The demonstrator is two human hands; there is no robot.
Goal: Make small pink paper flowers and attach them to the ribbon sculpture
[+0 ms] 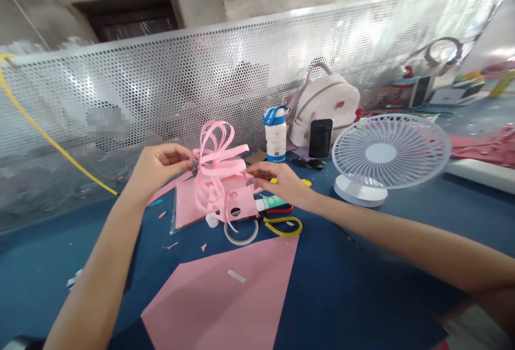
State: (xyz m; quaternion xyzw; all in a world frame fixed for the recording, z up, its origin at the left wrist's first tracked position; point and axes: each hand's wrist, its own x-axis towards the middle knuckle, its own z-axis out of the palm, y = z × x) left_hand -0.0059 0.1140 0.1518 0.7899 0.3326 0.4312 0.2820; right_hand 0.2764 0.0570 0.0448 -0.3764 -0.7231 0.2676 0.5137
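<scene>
A bundle of looped pink paper strips (219, 154) stands up between my two hands, above the table. With thumb and fingertips, my left hand (163, 170) pinches its left edge. My right hand (281, 181) pinches the bundle's right side the same way. Just below it are a pink card with round holes (243, 203), a roll of white tape (241, 242) and a green and white tube (271, 203). Close to my right hand lie scissors with yellow handles (295, 226). A large pink paper sheet (225, 296) lies in front, with a white strip (236, 276) on it.
A white fan (380, 152) stands right of my hands. Behind are a blue and white bottle (276, 135), a black phone (321, 138) and a white backpack (336, 97). A perforated metal panel (161, 81) borders the table (346, 285). Paper scraps (204, 247) lie about.
</scene>
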